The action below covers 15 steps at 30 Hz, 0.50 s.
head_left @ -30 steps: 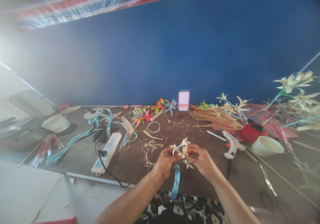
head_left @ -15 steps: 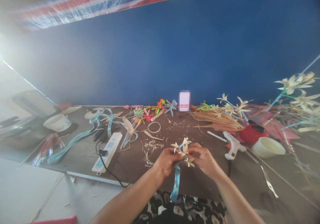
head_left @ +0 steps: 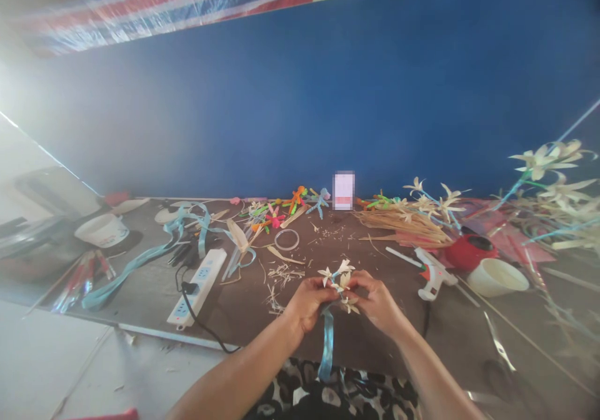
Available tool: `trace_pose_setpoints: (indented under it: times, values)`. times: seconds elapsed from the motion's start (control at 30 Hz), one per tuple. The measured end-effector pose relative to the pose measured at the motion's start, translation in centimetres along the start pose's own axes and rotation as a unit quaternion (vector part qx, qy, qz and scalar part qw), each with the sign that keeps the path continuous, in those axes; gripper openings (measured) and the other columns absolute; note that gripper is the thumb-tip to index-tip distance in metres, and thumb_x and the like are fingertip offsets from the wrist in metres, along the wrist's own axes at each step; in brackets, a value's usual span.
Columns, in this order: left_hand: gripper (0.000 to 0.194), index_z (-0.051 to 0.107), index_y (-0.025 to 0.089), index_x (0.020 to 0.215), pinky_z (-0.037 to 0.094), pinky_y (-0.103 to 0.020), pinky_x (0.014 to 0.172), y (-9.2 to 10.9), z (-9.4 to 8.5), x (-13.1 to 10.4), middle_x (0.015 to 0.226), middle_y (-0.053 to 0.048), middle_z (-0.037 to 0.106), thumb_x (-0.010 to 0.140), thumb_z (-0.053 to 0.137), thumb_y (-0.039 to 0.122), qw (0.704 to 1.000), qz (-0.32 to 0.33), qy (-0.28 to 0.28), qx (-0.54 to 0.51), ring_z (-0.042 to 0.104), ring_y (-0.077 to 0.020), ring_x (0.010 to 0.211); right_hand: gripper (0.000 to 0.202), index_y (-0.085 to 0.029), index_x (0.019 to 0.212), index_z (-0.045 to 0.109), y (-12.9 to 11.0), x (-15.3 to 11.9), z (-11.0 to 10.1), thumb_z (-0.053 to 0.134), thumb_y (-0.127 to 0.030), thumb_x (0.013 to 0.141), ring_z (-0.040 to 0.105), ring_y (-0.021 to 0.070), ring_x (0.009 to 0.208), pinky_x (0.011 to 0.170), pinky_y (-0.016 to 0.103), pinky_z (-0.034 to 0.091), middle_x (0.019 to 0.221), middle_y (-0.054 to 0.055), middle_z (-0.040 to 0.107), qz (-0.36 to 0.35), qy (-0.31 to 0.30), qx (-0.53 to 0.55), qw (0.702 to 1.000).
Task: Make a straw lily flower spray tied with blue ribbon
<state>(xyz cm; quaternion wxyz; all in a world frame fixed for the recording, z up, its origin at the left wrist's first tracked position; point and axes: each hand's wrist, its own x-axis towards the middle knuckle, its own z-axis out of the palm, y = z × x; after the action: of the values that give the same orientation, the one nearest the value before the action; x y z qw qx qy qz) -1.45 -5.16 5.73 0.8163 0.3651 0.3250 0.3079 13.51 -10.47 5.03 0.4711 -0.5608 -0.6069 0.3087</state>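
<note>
A small spray of cream-white artificial flowers [head_left: 345, 266] is held up between my two hands, just above the near part of the table. My left hand [head_left: 302, 307] is closed around its stem, which the fingers mostly hide. From under that hand a shiny light-blue ribbon [head_left: 327, 345] hangs toward my lap. My right hand [head_left: 379, 304] is closed at the spray's right side, thumb and fingers pinching at one of the blossoms. Exactly which petal or stem part it grips is hidden.
Right of my hands lie a white glue gun [head_left: 435, 275], a white cup [head_left: 497, 277], a red object [head_left: 469, 252] and scissors [head_left: 500, 345]. To the left are a power strip [head_left: 199, 289] with a black cord and a long blue ribbon [head_left: 135, 270]. Dried strips [head_left: 403, 226] lie behind.
The view has shifted slightly, so the table things sit a little further left. Both hands keep their hold on the flower spray, which has turned slightly.
</note>
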Motion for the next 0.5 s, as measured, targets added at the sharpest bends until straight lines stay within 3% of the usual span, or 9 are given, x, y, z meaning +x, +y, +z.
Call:
trace_pose_setpoints:
  times: [0.13, 0.5]
  values:
    - [0.015, 0.061, 0.009, 0.059, 0.043, -0.023, 0.061, 0.0, 0.1, -0.1, 0.060, -0.005, 0.063, 0.048, 0.072, 0.011, 1.000, -0.001, -0.010, -0.006, 0.056, -0.0119, 0.055, 0.009, -0.020, 0.067, 0.061, -0.6, 0.0, -0.1, 0.057, -0.027, 0.073, 0.050, 0.0165, 0.075, 0.070, 0.028, 0.038, 0.074, 0.002, 0.056, -0.032, -0.002, -0.005, 0.999]
    - [0.021, 0.059, 0.010, 0.057, 0.043, -0.024, 0.054, -1.1, -0.2, 0.1, 0.053, -0.004, 0.061, 0.044, 0.074, 0.014, 0.999, -0.023, 0.038, -0.003, 0.056, -0.0128, 0.048, 0.013, -0.023, 0.068, 0.063, -1.1, -0.2, -0.2, 0.055, -0.031, 0.075, 0.048, 0.0180, 0.072, 0.068, 0.030, 0.037, 0.067, 0.003, 0.059, -0.060, -0.033, -0.049, 0.996]
